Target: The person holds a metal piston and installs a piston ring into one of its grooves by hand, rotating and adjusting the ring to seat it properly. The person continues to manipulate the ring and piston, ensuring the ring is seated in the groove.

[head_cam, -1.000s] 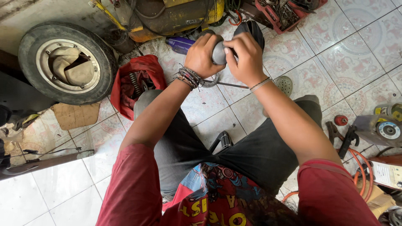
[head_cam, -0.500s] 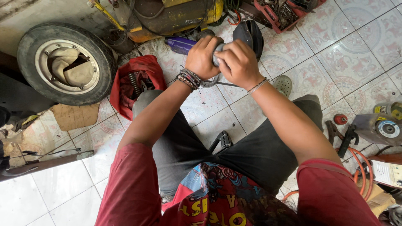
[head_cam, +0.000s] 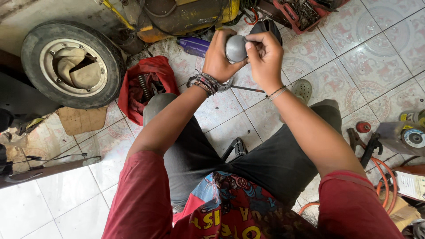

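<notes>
Above tiled floor (head_cam: 248,128), both hands clamped on grey round part (head_cam: 235,48). Left hand (head_cam: 220,56) cupping, right hand (head_cam: 265,55) fingers wrapped on top. Best braced firmly, turned slowly.

Item: rounded grey metal part (head_cam: 236,48), dome-shaped, smooth, dull sheen with a faint highlight on its upper curve. State: whole as far as it shows; its lower and right portions are covered by fingers, so the full form cannot be told. Pose: held off the floor, domed face turned toward the camera. Position: upper centre of the frame, clasped between the left hand (head_cam: 218,56) on its left side and the right hand (head_cam: 265,57) on its right, both touching it.
</notes>
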